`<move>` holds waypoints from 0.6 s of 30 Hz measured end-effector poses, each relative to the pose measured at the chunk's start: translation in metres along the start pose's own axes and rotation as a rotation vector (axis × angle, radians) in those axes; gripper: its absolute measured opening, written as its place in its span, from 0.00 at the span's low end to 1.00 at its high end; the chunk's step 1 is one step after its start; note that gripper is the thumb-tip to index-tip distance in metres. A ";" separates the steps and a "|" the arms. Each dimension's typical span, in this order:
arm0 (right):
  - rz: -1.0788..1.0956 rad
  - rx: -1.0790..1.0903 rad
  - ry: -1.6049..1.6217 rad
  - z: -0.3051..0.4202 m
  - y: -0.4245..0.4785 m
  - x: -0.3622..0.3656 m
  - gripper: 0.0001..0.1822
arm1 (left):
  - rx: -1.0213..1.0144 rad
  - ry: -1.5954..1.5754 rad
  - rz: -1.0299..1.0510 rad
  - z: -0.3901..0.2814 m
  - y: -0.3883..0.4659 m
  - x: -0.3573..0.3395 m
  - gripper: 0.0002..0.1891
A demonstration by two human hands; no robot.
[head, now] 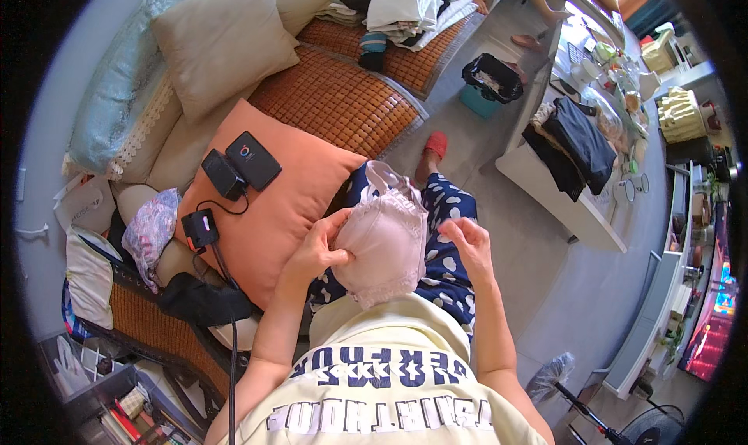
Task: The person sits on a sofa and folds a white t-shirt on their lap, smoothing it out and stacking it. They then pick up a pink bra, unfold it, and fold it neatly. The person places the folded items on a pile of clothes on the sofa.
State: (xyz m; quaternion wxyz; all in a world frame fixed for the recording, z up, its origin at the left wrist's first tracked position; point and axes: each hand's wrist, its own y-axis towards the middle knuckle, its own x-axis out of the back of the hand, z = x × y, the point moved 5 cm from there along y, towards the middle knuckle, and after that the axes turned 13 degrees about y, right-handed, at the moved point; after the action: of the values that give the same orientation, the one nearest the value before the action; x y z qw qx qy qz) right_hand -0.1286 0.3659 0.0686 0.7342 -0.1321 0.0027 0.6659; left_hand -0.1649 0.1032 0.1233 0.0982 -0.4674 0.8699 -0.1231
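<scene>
A pale pink bra (380, 240) with lace edging is held folded over my lap, its cups rounded and its straps at the far end. My left hand (324, 243) grips its left side, the thumb lying over the cup. Just right of the bra, and apart from it, is my right hand (470, 243). Its fingers are curled together, and I see nothing between them. Under the bra are dark blue trousers (450, 258) with white spots.
Left of me, an orange cushion (263, 211) bears a power bank (253, 160) and a cabled black box (224, 174). Folded clothes (409, 13) lie on the sofa's bamboo mat (333, 100). A lined bin (488, 86) stands near a table (561, 194) holding dark garments (572, 141). Another person's leg (543, 4) shows beyond.
</scene>
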 end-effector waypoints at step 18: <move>0.499 0.289 -0.326 0.059 0.000 -0.089 0.10 | -0.143 0.617 -0.001 -0.009 0.001 -0.021 0.29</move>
State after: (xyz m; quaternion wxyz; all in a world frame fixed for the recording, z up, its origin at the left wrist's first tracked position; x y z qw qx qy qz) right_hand -0.1493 0.2911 0.1418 0.5504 0.0865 0.0121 0.8303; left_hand -0.1568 0.1226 0.1328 -0.2037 -0.4140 0.8649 -0.1976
